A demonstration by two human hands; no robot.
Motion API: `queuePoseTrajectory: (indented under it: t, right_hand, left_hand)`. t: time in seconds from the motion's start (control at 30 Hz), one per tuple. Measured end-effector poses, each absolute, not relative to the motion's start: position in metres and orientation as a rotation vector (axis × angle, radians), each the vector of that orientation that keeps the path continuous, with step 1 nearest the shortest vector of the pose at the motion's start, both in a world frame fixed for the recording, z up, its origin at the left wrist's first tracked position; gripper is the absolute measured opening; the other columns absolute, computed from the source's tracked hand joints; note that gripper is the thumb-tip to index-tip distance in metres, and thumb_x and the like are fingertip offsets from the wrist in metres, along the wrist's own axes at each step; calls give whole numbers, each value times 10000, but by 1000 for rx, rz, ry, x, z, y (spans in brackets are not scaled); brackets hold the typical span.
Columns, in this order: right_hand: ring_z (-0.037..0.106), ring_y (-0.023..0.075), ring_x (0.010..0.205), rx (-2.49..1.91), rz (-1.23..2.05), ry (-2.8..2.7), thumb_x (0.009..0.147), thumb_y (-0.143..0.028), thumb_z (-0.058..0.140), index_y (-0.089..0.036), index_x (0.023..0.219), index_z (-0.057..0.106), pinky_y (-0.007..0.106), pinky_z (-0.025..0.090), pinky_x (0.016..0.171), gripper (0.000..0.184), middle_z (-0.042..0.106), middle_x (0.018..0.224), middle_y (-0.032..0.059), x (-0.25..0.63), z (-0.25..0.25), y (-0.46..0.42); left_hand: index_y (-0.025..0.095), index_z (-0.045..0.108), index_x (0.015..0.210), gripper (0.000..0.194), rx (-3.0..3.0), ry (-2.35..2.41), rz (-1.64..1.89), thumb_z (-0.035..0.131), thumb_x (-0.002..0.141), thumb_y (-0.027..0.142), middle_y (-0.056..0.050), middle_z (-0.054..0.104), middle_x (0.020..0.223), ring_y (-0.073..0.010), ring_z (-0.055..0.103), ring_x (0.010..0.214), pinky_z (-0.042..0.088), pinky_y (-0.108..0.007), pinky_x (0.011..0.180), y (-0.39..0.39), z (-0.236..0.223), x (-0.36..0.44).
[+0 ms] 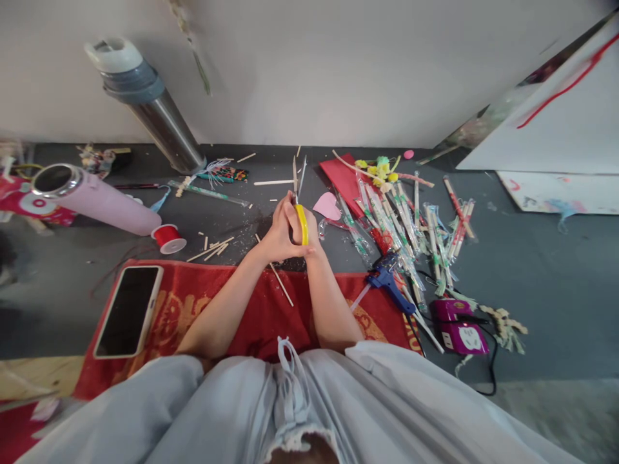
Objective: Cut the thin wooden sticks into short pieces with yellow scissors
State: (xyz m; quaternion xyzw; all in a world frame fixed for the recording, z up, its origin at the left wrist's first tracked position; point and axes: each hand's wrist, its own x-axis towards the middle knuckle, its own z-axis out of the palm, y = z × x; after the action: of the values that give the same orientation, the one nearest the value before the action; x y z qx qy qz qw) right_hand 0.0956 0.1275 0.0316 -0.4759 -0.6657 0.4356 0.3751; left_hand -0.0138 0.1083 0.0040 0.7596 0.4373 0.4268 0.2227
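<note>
My right hand [311, 231] is closed on a pair of scissors [303, 224] with yellow handles. The blades point away from me and stand slightly apart. My left hand [278, 231] presses in from the other side, its fingers bent around the handles and its thumb reaching across to the right hand. Part of the grip is hidden between the hands. Under my left wrist lies a thin wooden stick [282, 283]. Short cut stick pieces [217, 248] are scattered to the left, and a longer stick [274, 182] lies beyond. A pink paper heart [327, 206] is beside my right hand.
A red towel [184, 290] carries a phone [128, 311]. Left stand a pink tumbler [104, 205], a steel flask [169, 122] and a red thread spool [169, 239]. On the right are wrapped sticks [391, 222], a blue glue gun [391, 288] and a purple box [457, 325] with a cord.
</note>
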Motion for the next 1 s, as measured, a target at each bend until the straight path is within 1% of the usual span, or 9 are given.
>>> queuePoseTrajectory:
  t: [0.1, 0.23, 0.37, 0.5, 0.63, 0.77, 0.9, 1.0]
  right_hand:
    - [627, 188, 739, -1236, 1149, -1627, 891, -626, 412, -177, 855, 630, 312, 507, 717, 501, 642, 703, 44, 93, 30, 127]
    - [619, 175, 713, -1212, 1170, -1608, 883, -593, 460, -180, 832, 627, 302, 495, 706, 449, 641, 706, 36, 90, 30, 126]
    - [601, 162, 664, -1207, 1179, -1600, 879, -591, 473, -179, 804, 620, 286, 482, 674, 443, 626, 669, 25, 88, 31, 125]
    - [580, 148, 614, -1199, 1177, -1618, 874, -599, 476, -178, 801, 618, 276, 464, 641, 450, 634, 671, 25, 89, 34, 124]
    - [589, 155, 639, -1203, 1149, -1634, 874, -605, 473, -175, 806, 630, 282, 460, 649, 463, 650, 709, 38, 89, 37, 123]
    - [608, 175, 687, -1201, 1130, -1648, 874, -603, 473, -176, 818, 650, 294, 469, 669, 466, 654, 729, 40, 88, 35, 124]
    - [603, 173, 657, -1263, 1126, -1604, 895, -605, 425, -184, 775, 644, 287, 470, 639, 490, 628, 671, 32, 84, 31, 127]
    - [592, 163, 623, -1295, 1135, -1592, 888, -629, 413, -191, 723, 621, 276, 455, 605, 512, 594, 618, 22, 84, 30, 129]
  left_hand:
    - [229, 46, 1513, 1277, 2071, 1248, 1187, 725, 558, 737, -182, 185, 1561, -397, 179, 1455, 203, -568, 1197, 107, 7, -14]
    - [200, 125, 1492, 1228, 2072, 1320, 1227, 752, 549, 676, -185, 267, 1504, -407, 262, 1409, 233, -577, 1176, 106, 6, -15]
    - [181, 183, 1457, 1210, 2064, 1357, 1255, 781, 509, 637, -183, 340, 1429, -401, 309, 1375, 267, -562, 1163, 105, 5, -15]
    - [183, 206, 1431, 1180, 2067, 1358, 1274, 787, 498, 611, -177, 353, 1394, -389, 344, 1347, 298, -556, 1148, 104, 7, -14]
    - [192, 223, 1415, 1147, 2066, 1351, 1312, 781, 504, 611, -169, 364, 1369, -379, 370, 1324, 320, -554, 1136, 105, 8, -14]
    - [192, 267, 1391, 1127, 2044, 1310, 1370, 778, 495, 645, -162, 393, 1343, -372, 404, 1296, 339, -551, 1127, 105, 7, -13]
    - [205, 289, 1394, 1005, 1955, 1251, 1471, 744, 603, 626, -149, 431, 1327, -335, 450, 1274, 370, -526, 1112, 105, 6, -10]
    - [222, 246, 1440, 1037, 1911, 1207, 1476, 756, 620, 599, -164, 385, 1418, -350, 399, 1345, 337, -535, 1141, 106, 5, -8]
